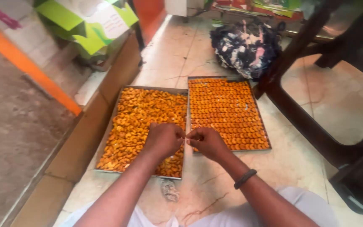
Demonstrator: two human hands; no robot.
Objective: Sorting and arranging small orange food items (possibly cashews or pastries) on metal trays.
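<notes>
Two metal trays lie side by side on the tiled floor. The left tray [106, 138] holds a loose heap of small orange ring-shaped pieces [139, 113]. The right tray [255, 103] holds the same orange pieces [227, 109] laid in neat rows. My left hand [162, 141] and my right hand [206, 143] meet over the seam between the trays, fingers pinched together on something small that I cannot make out. A dark band sits on my right wrist [244, 178].
A dark patterned cloth bundle [244, 46] lies behind the right tray. Dark furniture legs [299, 113] run along the right. A raised ledge [85, 126] borders the left, with a green and white box [89, 23] above. A small crumpled scrap [170, 191] lies near my knees.
</notes>
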